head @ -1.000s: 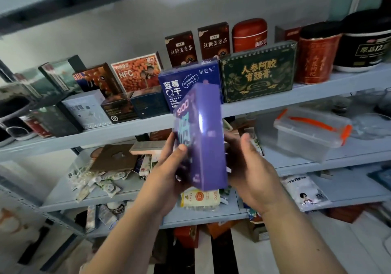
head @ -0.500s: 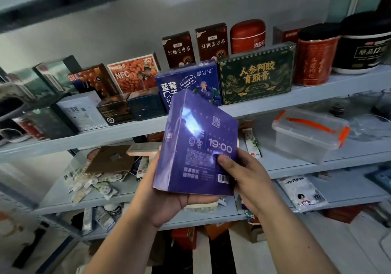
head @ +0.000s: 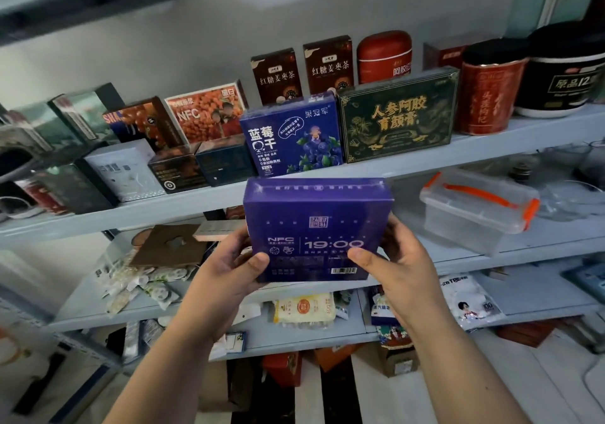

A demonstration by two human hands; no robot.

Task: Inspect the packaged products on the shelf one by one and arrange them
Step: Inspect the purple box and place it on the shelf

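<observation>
1. A purple box [head: 317, 227] is gripped at its lower corners by the left hand [head: 229, 269] and the right hand [head: 399, 266], thumbs on its printed face.
2. It is held upright in the air before the shelf [head: 491, 148] edge.
3. Behind it, a blue box [head: 291, 138] and a dark green box [head: 397, 119] are stood side by side on that shelf.

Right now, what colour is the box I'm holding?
The box is deep purple with pale lettering; head view shows it best.
</observation>
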